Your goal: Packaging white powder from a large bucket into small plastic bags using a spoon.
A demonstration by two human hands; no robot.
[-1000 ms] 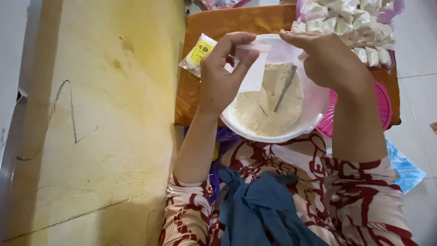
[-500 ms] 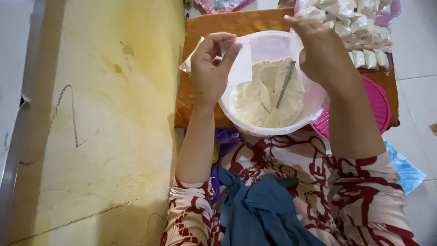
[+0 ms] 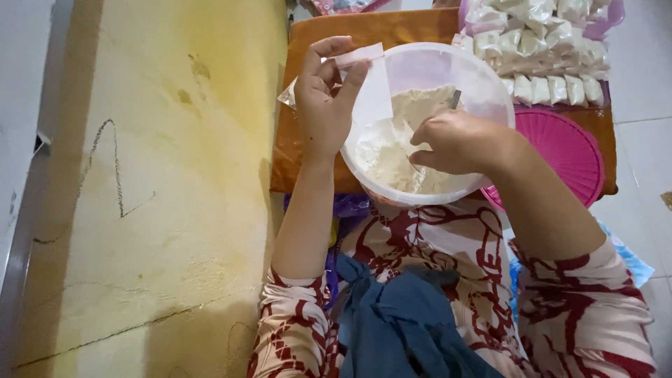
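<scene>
The left hand [image 3: 323, 105] pinches a small clear bag [image 3: 369, 87] at 10 o'clock over the bowl [image 3: 490, 91]. The right hand [image 3: 458, 143] has its fingers closed on a spoon [image 3: 455, 99] in the flour. A floppy bag could spill flour.

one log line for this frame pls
left hand: holds small clear bag over bowl | right hand: grips spoon in powder | filled bags behind

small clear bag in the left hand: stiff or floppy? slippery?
Likely floppy: the clear plastic bag hangs limp from the left hand over the white bowl. Probably very light, since it looks empty. Possibly slippery, being thin glossy film.
</scene>
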